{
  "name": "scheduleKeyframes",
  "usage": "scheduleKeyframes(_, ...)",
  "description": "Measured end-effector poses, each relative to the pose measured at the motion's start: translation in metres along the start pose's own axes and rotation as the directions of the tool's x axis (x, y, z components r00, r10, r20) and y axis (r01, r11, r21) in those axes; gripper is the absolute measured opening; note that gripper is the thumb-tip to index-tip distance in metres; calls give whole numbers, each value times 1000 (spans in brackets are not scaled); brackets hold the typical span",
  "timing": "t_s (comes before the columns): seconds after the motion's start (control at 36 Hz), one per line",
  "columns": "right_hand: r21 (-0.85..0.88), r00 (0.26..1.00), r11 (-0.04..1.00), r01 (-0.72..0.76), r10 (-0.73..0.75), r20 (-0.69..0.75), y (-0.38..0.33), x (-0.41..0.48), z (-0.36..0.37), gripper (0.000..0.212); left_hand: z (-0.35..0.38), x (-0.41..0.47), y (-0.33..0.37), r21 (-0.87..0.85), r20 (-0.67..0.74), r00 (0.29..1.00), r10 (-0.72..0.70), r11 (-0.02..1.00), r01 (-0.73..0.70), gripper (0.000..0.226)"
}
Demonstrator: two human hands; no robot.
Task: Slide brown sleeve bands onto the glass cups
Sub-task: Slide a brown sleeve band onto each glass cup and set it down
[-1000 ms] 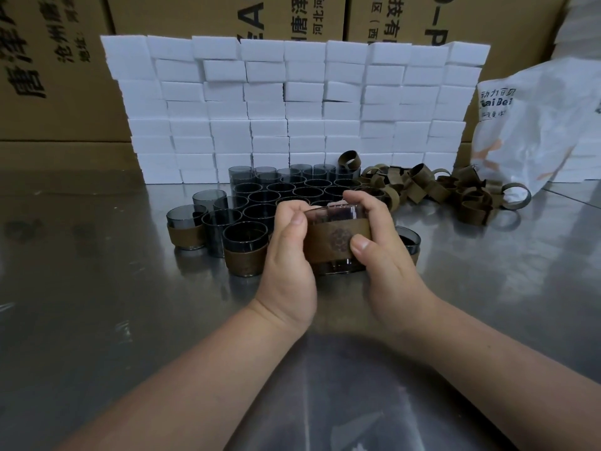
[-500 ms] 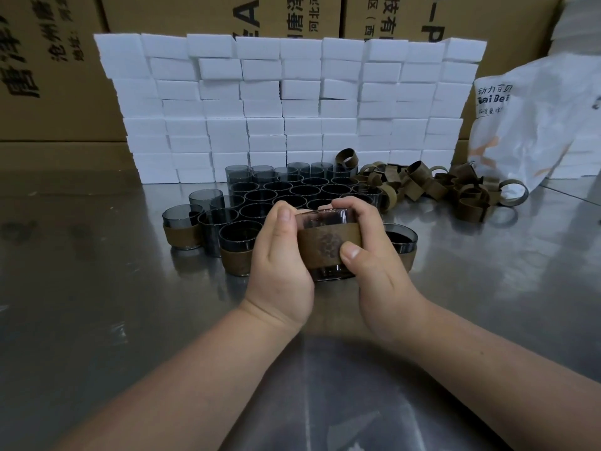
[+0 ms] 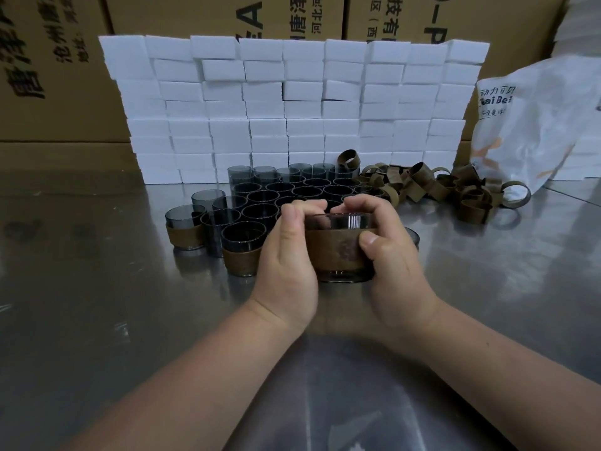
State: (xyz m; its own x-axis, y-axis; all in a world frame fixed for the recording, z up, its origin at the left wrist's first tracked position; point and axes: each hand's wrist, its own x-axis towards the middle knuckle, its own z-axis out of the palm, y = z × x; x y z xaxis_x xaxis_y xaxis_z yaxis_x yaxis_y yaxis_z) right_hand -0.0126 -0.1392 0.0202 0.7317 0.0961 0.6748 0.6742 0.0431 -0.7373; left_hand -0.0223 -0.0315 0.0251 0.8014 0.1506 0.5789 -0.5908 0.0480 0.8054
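Well, much of the held glass cup (image 3: 338,222) is covered. The left hand (image 3: 286,258) and the right hand (image 3: 395,258) grip it from both sides, with fingers curled over the rim and the right thumb pressing on the brown sleeve band (image 3: 331,252) around its middle. The print on the band is blurred. Whether the cup's base touches the table (image 3: 97,320) I cannot tell. Behind the right hand, another cup (image 3: 413,236) shows only a piece of rim.

The table is shiny grey metal with dull reflections. At its far side stands a wall of white blocks (image 3: 292,102). Behind the wall are cardboard boxes (image 3: 55,76), their print cut off at the top. A white plastic bag (image 3: 536,125) leans at the right.

I count one cup in the hands and two banded cups (image 3: 185,232) standing at the left. A cluster of bare dark cups (image 3: 292,187) overlaps too much for an exact count. The loose bands (image 3: 432,187) lie in a heap to the right of the cluster, also too tangled to count.
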Motion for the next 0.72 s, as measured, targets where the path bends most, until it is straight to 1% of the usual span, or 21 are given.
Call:
scheduleKeyframes(0.08,-113,998,993,16,-9,62,-1,-2,-2,35,-1,0,-2,-15,-12,999,-50,999,49,55)
scheduleKeyframes(0.19,-167,999,985,50,-46,25,-1,0,-4,26,1,3,-2,-23,-70,995,-75,997,74,51)
scheduleKeyframes(0.25,-195,997,979,54,-64,-46,-2,3,-7,22,0,5,-4,-8,-83,993,-88,996,88,47)
scheduleKeyframes(0.31,-233,985,972,39,-77,-156,-1,8,-14,22,-1,6,-5,40,-78,992,-96,994,99,41)
scheduleKeyframes(0.39,-290,942,956,-36,-64,-329,2,21,-31,18,-1,4,-5,120,-30,995,-92,988,95,36)
scheduleKeyframes(0.5,-346,844,922,-172,-43,-534,14,37,-66,15,-3,-2,-8,262,98,991,-86,963,58,27)
scheduleKeyframes(0.56,-375,802,891,-255,-22,-597,23,43,-84,15,-4,-3,-8,295,119,988,-95,954,56,29)
scheduleKeyframes(0.64,-340,737,876,-343,26,-675,38,48,-104,21,-4,-1,-9,315,133,983,-128,946,81,28)
scheduleKeyframes(0.67,-329,722,869,-370,46,-690,45,48,-108,23,-4,-1,-10,325,150,977,-152,941,97,26)
scheduleKeyframes(0.72,-350,720,830,-434,86,-688,57,47,-114,20,-3,-1,-12,362,190,960,-207,924,127,24)
